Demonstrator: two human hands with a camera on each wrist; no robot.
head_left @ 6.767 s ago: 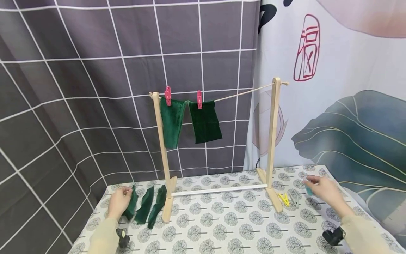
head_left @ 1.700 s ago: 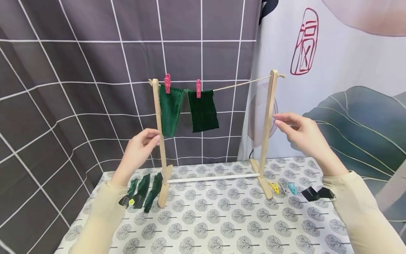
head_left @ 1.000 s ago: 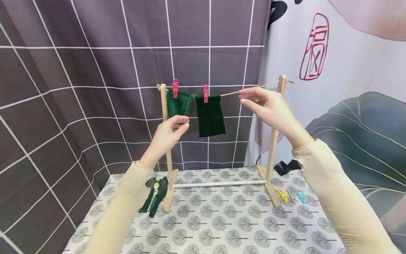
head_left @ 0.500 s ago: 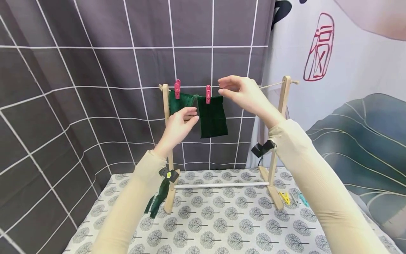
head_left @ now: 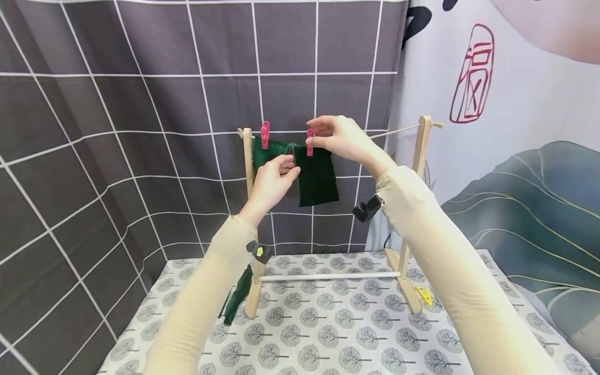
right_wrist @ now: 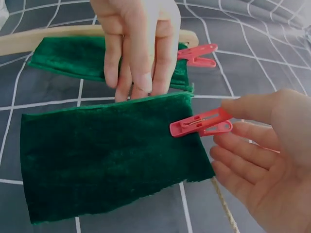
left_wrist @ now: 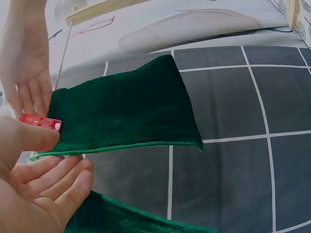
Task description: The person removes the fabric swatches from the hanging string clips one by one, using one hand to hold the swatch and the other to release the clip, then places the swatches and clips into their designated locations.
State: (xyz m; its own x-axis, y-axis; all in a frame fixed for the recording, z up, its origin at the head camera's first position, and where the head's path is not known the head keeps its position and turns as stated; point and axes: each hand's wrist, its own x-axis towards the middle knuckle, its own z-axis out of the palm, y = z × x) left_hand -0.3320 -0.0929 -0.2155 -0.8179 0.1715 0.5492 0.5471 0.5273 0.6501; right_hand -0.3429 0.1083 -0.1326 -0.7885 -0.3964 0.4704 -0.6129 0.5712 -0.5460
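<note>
Two dark green velvety cloths hang from a twine line under pink clothespins. My right hand (head_left: 342, 138) is at the clothespin (right_wrist: 199, 122) on the right-hand cloth (head_left: 320, 179), its thumb on one handle and index finger by the other. That clothespin still bites the cloth's top edge. My left hand (head_left: 274, 182) reaches up at the cloth's left edge, thumb in front and fingers behind, apart from each other. The left-hand cloth (right_wrist: 68, 58), under its own clothespin (head_left: 265, 135), is partly covered by my left hand in the head view.
The line runs between two wooden posts (head_left: 422, 146) joined low by a white rod (head_left: 328, 276). Green cloth (head_left: 239, 294) lies on the table at left, partly behind my left sleeve. A yellow clothespin (head_left: 424, 296) lies by the right foot. A grey gridded curtain (head_left: 164, 104) hangs behind.
My right hand set a blue clothespin on the table and my left hand left the cloths there. Both rose to the right-hand hanging cloth, the right hand coming to its clothespin.
</note>
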